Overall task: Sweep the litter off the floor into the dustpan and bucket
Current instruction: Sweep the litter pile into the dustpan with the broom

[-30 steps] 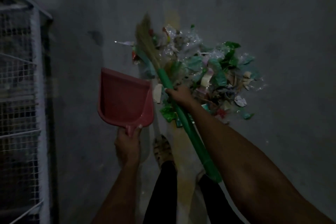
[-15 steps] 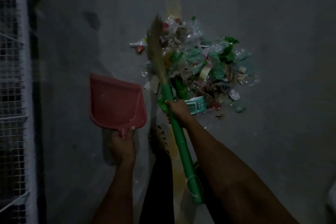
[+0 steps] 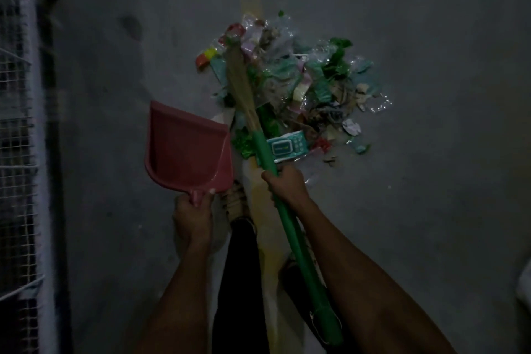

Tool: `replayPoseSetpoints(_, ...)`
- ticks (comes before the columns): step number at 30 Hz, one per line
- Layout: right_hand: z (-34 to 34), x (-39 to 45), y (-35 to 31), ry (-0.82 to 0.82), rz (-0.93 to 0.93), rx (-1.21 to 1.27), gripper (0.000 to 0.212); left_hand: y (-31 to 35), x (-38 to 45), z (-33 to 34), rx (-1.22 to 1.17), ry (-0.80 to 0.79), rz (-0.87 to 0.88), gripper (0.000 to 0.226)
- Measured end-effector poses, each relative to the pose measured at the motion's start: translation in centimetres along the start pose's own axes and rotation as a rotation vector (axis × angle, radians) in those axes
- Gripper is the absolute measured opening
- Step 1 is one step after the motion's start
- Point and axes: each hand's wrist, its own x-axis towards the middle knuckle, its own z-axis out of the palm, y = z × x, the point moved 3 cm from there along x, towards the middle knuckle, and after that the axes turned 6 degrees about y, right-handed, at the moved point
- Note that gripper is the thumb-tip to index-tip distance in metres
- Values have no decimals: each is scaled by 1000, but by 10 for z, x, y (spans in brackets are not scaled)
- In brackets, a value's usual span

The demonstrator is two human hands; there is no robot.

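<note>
Both hands are occupied: the left hand (image 3: 193, 214) is gripping the stub handle of the red dustpan (image 3: 188, 146), and the right hand (image 3: 286, 185) is wrapping closed around the green handle of the broom (image 3: 264, 149), low on the shaft. The dustpan is sitting just left of the broom, its mouth facing the upper left of the frame, away from the litter pile (image 3: 298, 86). For a clean pickup, the pan lip is best turned toward the pile and pressed flat on the floor (image 3: 431, 210), with short strokes drawing the straw head toward it. A sandalled foot (image 3: 237, 201) is standing between the hands, close to the sweep path. Loose film scraps at the right edge of the pile are likely to scatter. A wire-mesh rack (image 3: 20, 138) is filling the left edge. No bucket is visible.
</note>
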Motion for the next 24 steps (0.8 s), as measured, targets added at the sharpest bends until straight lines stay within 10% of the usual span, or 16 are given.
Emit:
replayPoseSetpoints(16,-76,55,88,268,-81,32,47,-48,-113,92,97,-443,7,32)
replayPoseSetpoints(24,-76,111,137,460,-46,-214,43,-81,-91,121,114,-411,39,20)
